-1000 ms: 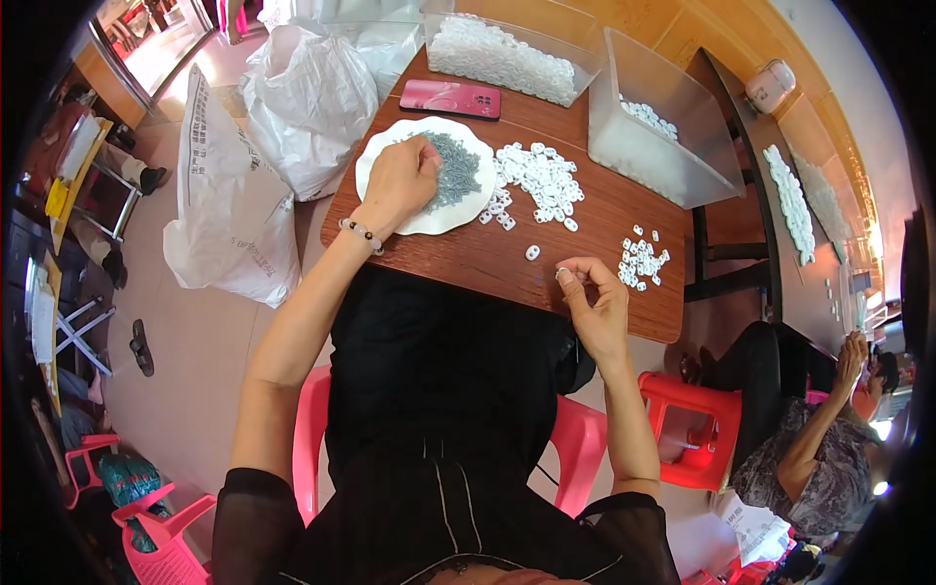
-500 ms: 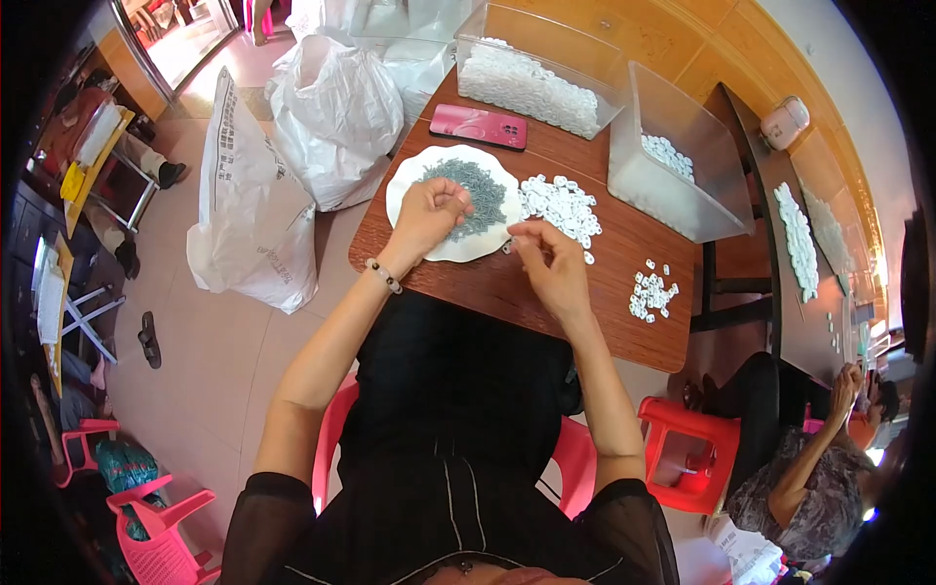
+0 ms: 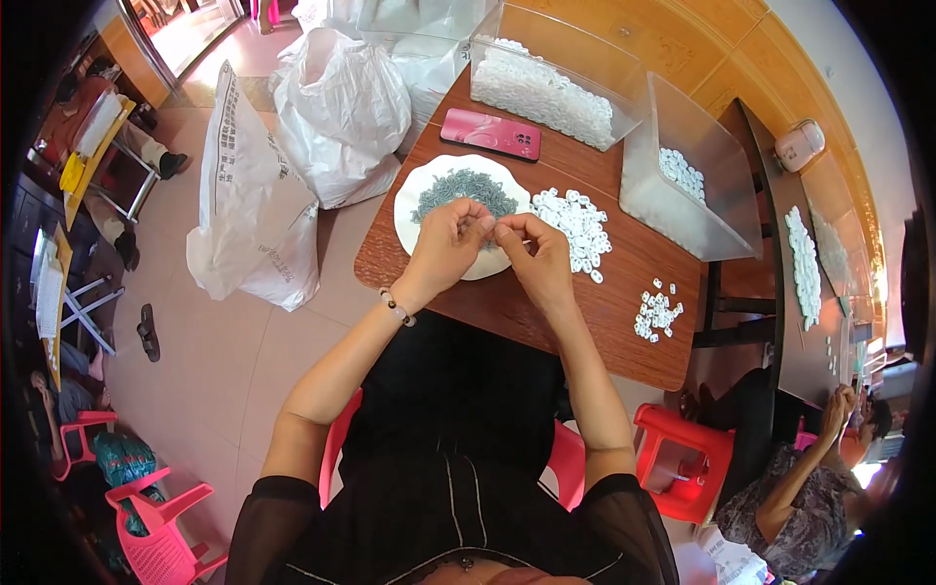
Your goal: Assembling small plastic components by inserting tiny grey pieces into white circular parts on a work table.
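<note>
Over the near part of a white scalloped plate (image 3: pixel 414 219), my two hands meet fingertip to fingertip. The plate bears a heap of small grey pieces (image 3: pixel 466 190). My left hand (image 3: pixel 448 246) is closed in a pinch, and what its fingertips hold is too small to make out. My right hand (image 3: pixel 538 261) also pinches, its thumb and forefinger touching the left fingertips; any piece there is hidden. Right of the plate lies a pile of small white plastic pieces (image 3: pixel 575 219). A smaller group of white pieces (image 3: pixel 658 314) lies near the table's right edge.
A pink phone (image 3: pixel 490 134) lies behind the plate on the brown table (image 3: pixel 604 341). Two clear bins, one at the back (image 3: pixel 546 93) and one at the right (image 3: pixel 682 210), hold white pieces. White sacks (image 3: pixel 336 117) stand left. Another person (image 3: pixel 799 487) sits at right by a dark table.
My right hand has moved left and my left hand slightly right and down, so their fingertips now meet over the plate. The view has shifted slightly.
</note>
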Available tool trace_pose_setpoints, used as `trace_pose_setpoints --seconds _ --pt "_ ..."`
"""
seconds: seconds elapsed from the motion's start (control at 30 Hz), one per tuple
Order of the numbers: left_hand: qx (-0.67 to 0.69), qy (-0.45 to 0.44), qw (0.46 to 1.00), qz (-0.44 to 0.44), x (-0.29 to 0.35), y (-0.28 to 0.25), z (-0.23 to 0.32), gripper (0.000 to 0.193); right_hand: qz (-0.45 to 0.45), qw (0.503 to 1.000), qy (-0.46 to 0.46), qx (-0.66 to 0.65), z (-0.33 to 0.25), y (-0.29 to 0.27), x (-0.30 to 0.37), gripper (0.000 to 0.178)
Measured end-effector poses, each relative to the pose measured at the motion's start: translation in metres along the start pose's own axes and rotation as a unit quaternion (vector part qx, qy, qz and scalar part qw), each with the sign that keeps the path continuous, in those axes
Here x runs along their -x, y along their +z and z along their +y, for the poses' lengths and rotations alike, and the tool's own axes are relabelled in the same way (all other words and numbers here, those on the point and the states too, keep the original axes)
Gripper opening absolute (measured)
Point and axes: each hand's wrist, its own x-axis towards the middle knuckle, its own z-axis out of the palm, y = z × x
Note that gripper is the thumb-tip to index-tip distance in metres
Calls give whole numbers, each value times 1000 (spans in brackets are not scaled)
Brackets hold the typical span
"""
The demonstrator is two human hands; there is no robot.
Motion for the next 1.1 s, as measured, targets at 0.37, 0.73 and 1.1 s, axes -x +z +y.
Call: trace_pose_setpoints --seconds 0.37,0.73,1.1 --pt "-115 80 988 61 -1 13 -1 18 19 999 -13 -23 1 3 -6 10" --pt "-118 10 989 90 -8 4 -9 20 16 999 -31 28 -1 8 -10 11" --pt "-65 -4 997 51 6 13 -1 20 58 989 -96 98 13 -11 2 13"
